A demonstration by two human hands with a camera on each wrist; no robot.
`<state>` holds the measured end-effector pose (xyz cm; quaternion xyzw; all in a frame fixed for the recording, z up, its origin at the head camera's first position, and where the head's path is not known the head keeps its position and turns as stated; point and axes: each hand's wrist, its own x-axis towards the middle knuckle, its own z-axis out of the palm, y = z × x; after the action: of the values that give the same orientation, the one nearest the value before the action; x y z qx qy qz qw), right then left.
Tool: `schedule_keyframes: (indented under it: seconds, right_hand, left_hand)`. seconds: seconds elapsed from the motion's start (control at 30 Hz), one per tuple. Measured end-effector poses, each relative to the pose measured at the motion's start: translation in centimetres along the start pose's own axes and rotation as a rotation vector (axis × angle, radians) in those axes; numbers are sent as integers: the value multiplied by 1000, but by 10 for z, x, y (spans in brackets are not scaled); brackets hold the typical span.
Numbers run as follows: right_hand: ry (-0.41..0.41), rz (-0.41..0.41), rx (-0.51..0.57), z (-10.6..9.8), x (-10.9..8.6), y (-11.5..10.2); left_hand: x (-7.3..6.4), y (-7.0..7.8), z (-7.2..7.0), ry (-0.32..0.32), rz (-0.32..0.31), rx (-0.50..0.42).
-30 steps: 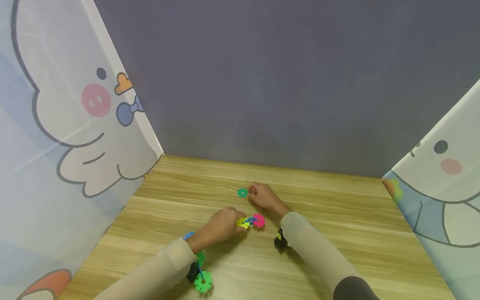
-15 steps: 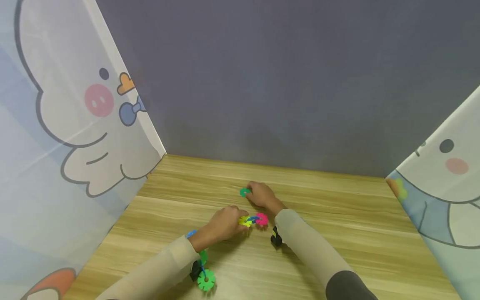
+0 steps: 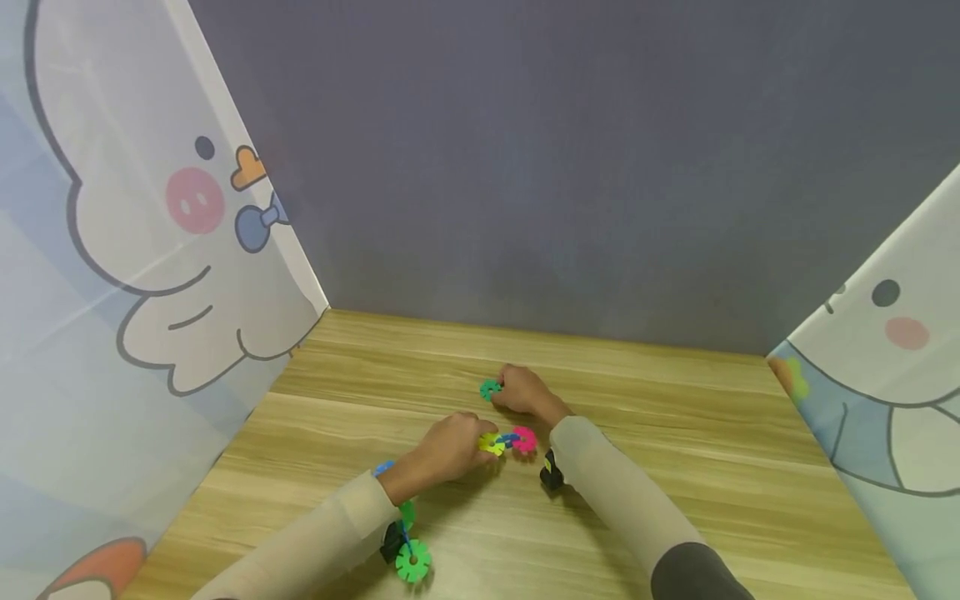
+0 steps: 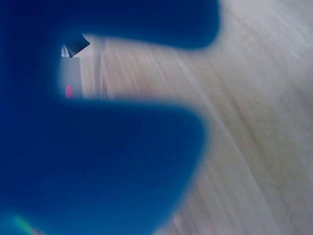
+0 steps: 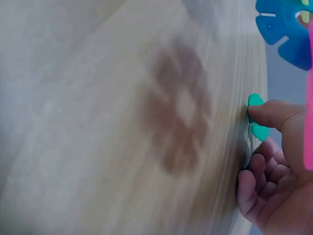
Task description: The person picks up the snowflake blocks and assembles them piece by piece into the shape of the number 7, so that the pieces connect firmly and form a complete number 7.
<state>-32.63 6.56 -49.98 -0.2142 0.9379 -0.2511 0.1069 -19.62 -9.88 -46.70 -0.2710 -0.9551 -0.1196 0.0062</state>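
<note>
My left hand [image 3: 450, 447] pinches a yellow slotted snowflake disc [image 3: 492, 444] between thumb and fingers. A blue disc [image 3: 509, 438] joins it to a pink disc [image 3: 524, 433]. Farther back, my right hand [image 3: 525, 390] holds a teal-green snowflake disc [image 3: 486, 388] by its edge. In the right wrist view, its thumb lies over the green disc [image 5: 260, 131] and the other fingers are curled; the blue disc [image 5: 274, 7] and pink disc [image 5: 309, 122] show at the right edge. A blurred blue slotted piece [image 4: 98, 161] covers much of the left wrist view.
More joined discs lie by my left forearm: a bright green disc [image 3: 413, 570], another green one [image 3: 407, 514] and a light blue one [image 3: 384, 467], partly hidden. The wood-grain table [image 3: 712, 467] ends at a grey back wall [image 3: 555, 183]. Cartoon-printed panels [image 3: 150, 250] stand at both sides.
My right hand has moved from just beside the teal-green disc to pinching its edge, and the disc now looks slightly tilted. The left hand keeps its hold on the yellow disc, almost still.
</note>
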Motion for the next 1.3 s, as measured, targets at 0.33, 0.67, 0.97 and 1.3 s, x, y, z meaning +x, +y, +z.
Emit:
schedule_keyframes:
  seconds: [0.33, 0.67, 0.97, 1.3]
  right_hand:
    - [77, -92, 124, 0, -4, 13]
    - [77, -144, 179, -4, -16, 18]
    - [104, -190, 205, -13, -28, 18]
    - [112, -196, 227, -19, -46, 28]
  left_hand:
    - [0, 1, 1, 0, -20, -7]
    - [3, 1, 3, -3, -18, 0]
    - [5, 1, 2, 4, -9, -4]
    - [5, 1, 1, -14, -35, -27]
